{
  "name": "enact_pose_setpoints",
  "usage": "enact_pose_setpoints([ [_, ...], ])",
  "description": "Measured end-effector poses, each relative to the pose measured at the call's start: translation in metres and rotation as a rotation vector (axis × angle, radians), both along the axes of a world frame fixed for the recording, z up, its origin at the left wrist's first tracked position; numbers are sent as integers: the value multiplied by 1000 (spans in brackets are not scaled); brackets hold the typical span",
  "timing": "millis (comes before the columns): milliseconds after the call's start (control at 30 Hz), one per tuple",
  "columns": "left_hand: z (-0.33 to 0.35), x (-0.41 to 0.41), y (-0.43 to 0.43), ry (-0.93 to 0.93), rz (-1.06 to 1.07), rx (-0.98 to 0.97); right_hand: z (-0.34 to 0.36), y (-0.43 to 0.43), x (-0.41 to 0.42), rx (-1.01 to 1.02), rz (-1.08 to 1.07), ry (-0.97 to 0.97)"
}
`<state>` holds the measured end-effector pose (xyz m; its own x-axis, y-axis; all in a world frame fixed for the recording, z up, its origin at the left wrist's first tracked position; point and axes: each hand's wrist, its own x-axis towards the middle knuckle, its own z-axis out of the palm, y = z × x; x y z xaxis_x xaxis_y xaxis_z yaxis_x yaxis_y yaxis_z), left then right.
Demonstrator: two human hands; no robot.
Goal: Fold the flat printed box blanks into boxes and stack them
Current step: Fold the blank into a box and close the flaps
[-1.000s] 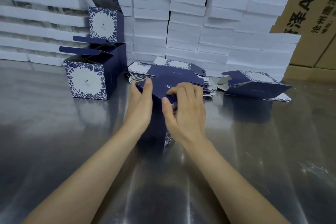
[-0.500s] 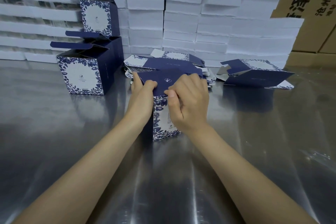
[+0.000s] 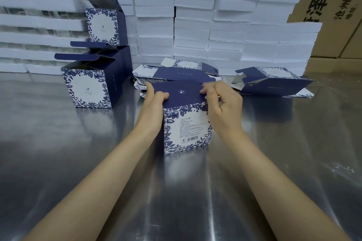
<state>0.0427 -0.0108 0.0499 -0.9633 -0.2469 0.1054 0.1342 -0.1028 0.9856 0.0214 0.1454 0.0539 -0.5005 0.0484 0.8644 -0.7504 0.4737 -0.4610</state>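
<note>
Now the printed box point(image 3: 186, 129) stands upright mid-worktop point(image 3: 78, 162), its barcode panel turned camera-ward since a second ago and its navy top flap point(image 3: 180, 92) folded over. The left hand point(image 3: 151, 103) grips the flap's 9 o'clock edge and the right hand point(image 3: 223, 107) fingers pinch at 3 o'clock. Stacking looks near.

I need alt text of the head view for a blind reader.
The left hand and right hand grip the navy lid of a floral box on a steel table; folded boxes stand left, flat blanks behind.

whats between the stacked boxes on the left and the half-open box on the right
In the head view, the pile of flat blanks, behind the box being folded.
</note>
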Motion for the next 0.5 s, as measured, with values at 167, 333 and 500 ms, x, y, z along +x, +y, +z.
enact_pose_setpoints([
  [167, -2, 2, -18, 3, 175, -162, -18, 16, 6, 154, 56, 145],
  [333, -8, 2, -20, 12, 300, -137, -16, -13, 14, 184, -203, 178],
  [500, -9, 11, 3, 36, 19, -70, -7, -46, 36, 148, -169, 131],
])
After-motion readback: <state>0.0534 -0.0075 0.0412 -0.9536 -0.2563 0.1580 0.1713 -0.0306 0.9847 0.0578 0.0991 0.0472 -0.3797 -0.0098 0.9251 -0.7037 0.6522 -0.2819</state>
